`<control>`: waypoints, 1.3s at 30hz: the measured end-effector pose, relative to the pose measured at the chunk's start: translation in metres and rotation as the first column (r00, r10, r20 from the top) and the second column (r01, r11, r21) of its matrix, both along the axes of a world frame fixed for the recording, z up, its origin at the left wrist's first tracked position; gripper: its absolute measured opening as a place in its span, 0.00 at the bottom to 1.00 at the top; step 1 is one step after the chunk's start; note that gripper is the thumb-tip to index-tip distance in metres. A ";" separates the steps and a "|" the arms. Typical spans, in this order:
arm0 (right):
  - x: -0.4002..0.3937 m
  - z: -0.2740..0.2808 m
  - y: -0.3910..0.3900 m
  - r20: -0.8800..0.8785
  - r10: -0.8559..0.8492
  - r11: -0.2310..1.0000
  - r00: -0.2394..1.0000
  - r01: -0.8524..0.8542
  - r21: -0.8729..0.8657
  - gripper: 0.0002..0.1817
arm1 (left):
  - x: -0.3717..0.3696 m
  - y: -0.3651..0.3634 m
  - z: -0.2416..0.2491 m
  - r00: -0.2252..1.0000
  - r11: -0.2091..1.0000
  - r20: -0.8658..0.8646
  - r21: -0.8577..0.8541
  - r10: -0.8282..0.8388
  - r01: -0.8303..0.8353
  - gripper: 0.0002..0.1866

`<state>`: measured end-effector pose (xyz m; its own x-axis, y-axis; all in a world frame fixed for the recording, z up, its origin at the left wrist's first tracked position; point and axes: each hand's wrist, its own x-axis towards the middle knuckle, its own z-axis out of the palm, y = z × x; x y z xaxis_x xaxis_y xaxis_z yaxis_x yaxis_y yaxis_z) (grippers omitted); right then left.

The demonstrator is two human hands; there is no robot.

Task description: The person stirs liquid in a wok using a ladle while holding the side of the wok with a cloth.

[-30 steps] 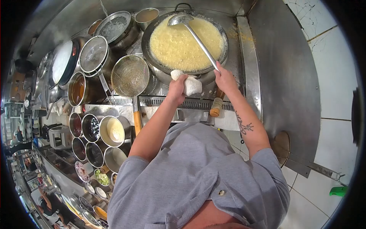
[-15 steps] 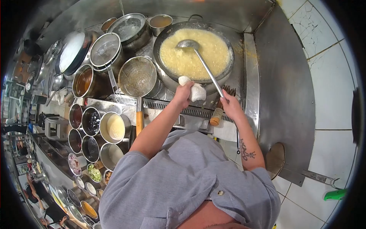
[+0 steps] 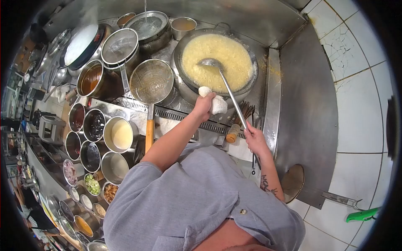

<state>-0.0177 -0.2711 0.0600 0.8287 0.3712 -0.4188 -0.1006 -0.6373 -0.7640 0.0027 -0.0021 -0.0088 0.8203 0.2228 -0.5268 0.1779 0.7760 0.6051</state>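
Note:
My left hand (image 3: 203, 106) is closed around a bunched white cloth (image 3: 218, 105), at the near edge of a dark wok (image 3: 177, 62). Whether the cloth wraps a wok handle is hidden. A pale yellow, lumpy mixture (image 3: 224, 46) fills much of the wok. Gripped in my right hand (image 3: 256, 140) is the end of a long metal ladle (image 3: 231, 92), which slants up and left. Its bowl rests in the mixture, left of the middle. Just left of my right hand lies a bundled-bristle wok brush (image 3: 233, 133).
A perforated strainer (image 3: 150, 81) with a wooden handle sits left of the wok. Beyond it are a mesh sieve (image 3: 120, 46) and a pot of brown liquid (image 3: 90, 80). Several sauce pots, including a cream-coloured one (image 3: 121, 134), stand at left. A metal panel (image 3: 310, 113) bounds the right side.
My right hand has drawn back toward my body, pulling the ladle bowl nearer through the mixture. My left hand keeps hold of the cloth by the wok. The view has shifted slightly.

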 end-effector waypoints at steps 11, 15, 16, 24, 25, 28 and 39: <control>-0.045 0.046 -0.029 -0.369 -0.234 0.969 0.899 0.247 -0.012 0.27 | -0.001 -0.002 -0.004 1.000 1.000 0.021 -0.010 0.019 -0.019 0.18; -0.046 0.010 -0.044 -0.098 -0.166 0.985 0.981 0.161 -0.057 0.25 | 0.000 -0.002 -0.008 1.000 1.000 0.021 -0.005 0.018 -0.018 0.19; -0.044 -0.006 -0.045 0.014 -0.127 0.990 0.992 0.128 -0.064 0.25 | -0.001 -0.002 -0.005 1.000 1.000 0.016 -0.005 0.016 -0.015 0.19; -0.006 -0.024 -0.008 0.224 -0.106 0.976 0.969 0.144 -0.161 0.25 | -0.002 -0.002 0.000 1.000 1.000 0.031 -0.005 0.001 0.000 0.17; -0.001 -0.026 -0.004 0.261 -0.102 0.976 0.960 0.147 -0.162 0.25 | -0.002 -0.001 -0.003 0.999 1.000 0.036 -0.004 -0.017 0.017 0.17; 0.015 -0.031 0.009 0.325 -0.089 0.974 0.941 0.150 -0.167 0.25 | -0.003 0.000 0.000 0.999 1.000 0.044 0.009 -0.027 0.026 0.19; 0.056 -0.023 0.059 0.385 -0.004 0.945 0.923 0.130 -0.301 0.28 | -0.003 -0.003 0.001 0.999 0.999 0.026 0.047 0.021 -0.022 0.19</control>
<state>0.0386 -0.2125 0.0368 0.9649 0.2096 -0.1580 0.1012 -0.8524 -0.5130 0.0000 -0.0047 -0.0080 0.8281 0.2647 -0.4942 0.1454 0.7499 0.6453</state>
